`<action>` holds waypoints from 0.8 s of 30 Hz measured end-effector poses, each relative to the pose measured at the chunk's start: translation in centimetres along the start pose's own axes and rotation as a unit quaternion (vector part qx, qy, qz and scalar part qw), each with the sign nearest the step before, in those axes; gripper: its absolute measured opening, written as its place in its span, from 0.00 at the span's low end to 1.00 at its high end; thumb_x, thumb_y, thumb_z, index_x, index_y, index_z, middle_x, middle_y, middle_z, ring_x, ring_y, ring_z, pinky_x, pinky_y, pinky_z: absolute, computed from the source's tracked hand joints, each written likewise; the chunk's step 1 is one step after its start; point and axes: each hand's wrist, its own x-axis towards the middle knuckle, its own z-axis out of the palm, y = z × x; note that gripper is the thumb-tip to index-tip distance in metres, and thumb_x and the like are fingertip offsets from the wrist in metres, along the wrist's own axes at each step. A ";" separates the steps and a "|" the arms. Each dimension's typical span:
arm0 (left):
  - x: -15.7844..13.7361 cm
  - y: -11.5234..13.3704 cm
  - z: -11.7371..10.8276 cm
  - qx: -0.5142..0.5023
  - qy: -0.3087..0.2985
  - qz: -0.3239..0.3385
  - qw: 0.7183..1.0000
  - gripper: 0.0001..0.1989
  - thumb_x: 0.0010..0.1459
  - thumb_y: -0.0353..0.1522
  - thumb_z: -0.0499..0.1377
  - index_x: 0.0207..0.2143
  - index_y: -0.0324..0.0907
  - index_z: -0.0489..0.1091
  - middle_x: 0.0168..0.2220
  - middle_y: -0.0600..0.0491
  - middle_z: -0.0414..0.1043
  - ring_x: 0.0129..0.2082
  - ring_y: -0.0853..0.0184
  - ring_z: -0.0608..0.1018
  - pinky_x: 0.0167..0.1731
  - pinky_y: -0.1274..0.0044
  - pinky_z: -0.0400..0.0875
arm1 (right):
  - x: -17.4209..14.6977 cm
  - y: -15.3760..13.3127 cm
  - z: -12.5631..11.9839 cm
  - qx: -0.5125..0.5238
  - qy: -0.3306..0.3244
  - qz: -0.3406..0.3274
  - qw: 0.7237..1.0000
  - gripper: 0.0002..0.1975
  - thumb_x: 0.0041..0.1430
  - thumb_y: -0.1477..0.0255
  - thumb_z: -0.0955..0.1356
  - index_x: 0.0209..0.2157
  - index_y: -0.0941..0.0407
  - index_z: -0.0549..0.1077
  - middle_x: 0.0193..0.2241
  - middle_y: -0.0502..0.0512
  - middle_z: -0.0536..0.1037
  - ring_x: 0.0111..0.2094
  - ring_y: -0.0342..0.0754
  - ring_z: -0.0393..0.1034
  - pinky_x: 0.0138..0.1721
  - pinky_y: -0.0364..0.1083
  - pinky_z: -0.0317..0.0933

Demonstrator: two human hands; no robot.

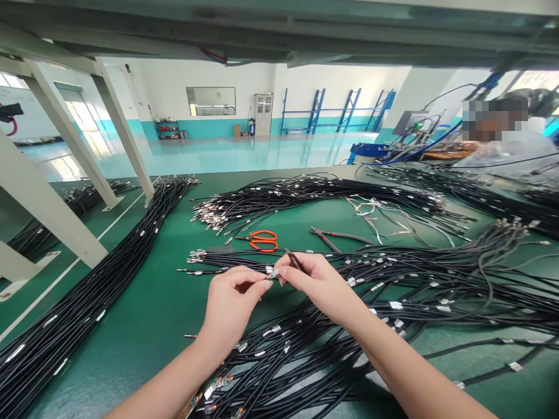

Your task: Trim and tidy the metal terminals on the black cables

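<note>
My left hand (pixel 233 299) is in the middle of the bench, thumb and fingertips pinched on a small, shiny connector (pixel 273 273). The thumb and forefinger of my right hand (pixel 314 285) meet the same connector from the other side. A dark, pointed tool, seemingly tweezers (pixel 294 260), is held in my right hand, its tip pointing up and away. Just beneath and behind both hands run black cables (pixel 244 262) with white labels. Beyond my fingers lie orange-handled scissors (pixel 263 240) and dark-handled pliers (pixel 334 237).
More black cables lie in a long bundle (pixel 126 256) at left, a pile (pixel 301 192) at the back and a heap (pixel 297 361) in front. Bare wires (pixel 375 212) lie behind the pliers. White frame posts (pixel 122 128) stand at left. Another person (pixel 502 139) is at far right.
</note>
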 end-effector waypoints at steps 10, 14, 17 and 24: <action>0.0 0.1 0.2 -0.035 0.004 -0.008 0.999 0.02 0.43 0.28 0.62 0.20 0.41 0.75 0.23 0.53 0.72 0.22 0.69 0.70 0.25 0.78 0.65 | 0.4 1.0 -0.2 0.187 -0.046 0.077 0.978 0.07 0.50 0.69 0.66 0.25 0.60 0.69 0.20 0.48 0.66 0.17 0.36 0.47 0.18 0.40 0.37; -0.2 0.0 0.2 -0.068 -0.008 -0.030 0.997 0.07 0.45 0.28 0.61 0.31 0.42 0.75 0.22 0.56 0.70 0.21 0.72 0.68 0.24 0.79 0.65 | 0.4 1.1 -0.1 0.229 -0.052 0.105 0.966 0.07 0.49 0.70 0.67 0.24 0.60 0.68 0.19 0.48 0.67 0.17 0.35 0.46 0.17 0.39 0.35; -0.4 -0.1 0.2 -0.051 -0.022 0.000 0.998 0.13 0.48 0.28 0.59 0.38 0.44 0.73 0.22 0.58 0.66 0.21 0.72 0.68 0.25 0.80 0.65 | 0.4 1.0 -0.1 0.241 -0.054 0.116 0.962 0.08 0.48 0.70 0.67 0.23 0.60 0.68 0.19 0.47 0.66 0.17 0.35 0.45 0.17 0.39 0.34; -0.4 -0.1 0.2 -0.026 -0.013 0.014 0.999 0.06 0.48 0.28 0.59 0.31 0.43 0.74 0.26 0.55 0.70 0.21 0.72 0.69 0.24 0.80 0.66 | 0.3 0.7 0.0 0.240 -0.052 0.114 0.963 0.08 0.48 0.70 0.67 0.22 0.60 0.67 0.18 0.47 0.65 0.17 0.35 0.46 0.17 0.40 0.35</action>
